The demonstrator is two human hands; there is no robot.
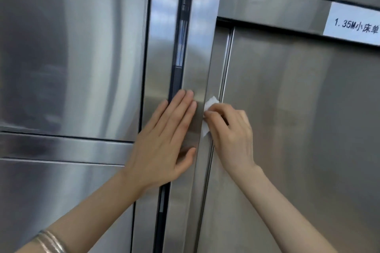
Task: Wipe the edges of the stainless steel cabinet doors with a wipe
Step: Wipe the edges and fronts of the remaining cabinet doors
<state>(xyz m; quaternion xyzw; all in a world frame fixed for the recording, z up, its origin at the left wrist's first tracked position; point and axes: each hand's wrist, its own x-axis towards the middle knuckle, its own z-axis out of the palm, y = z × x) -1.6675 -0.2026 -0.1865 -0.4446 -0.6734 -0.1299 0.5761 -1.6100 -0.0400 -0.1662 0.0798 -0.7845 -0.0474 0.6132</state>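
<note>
Stainless steel cabinet doors fill the view. My right hand (231,133) pinches a small white wipe (209,104) and presses it against the left vertical edge of the right door (298,129), partway down. My left hand (164,139) lies flat with fingers spread on the steel upright (195,47) between the doors, just left of the wipe. Part of the wipe shows below my right fingers; the rest is hidden under them.
A dark vertical gap (181,37) runs beside the upright. The left door (72,47) has a horizontal rail (61,148) under it. A white label with printed text (353,24) sits on the top rail at right. Silver bangles (51,241) ring my left wrist.
</note>
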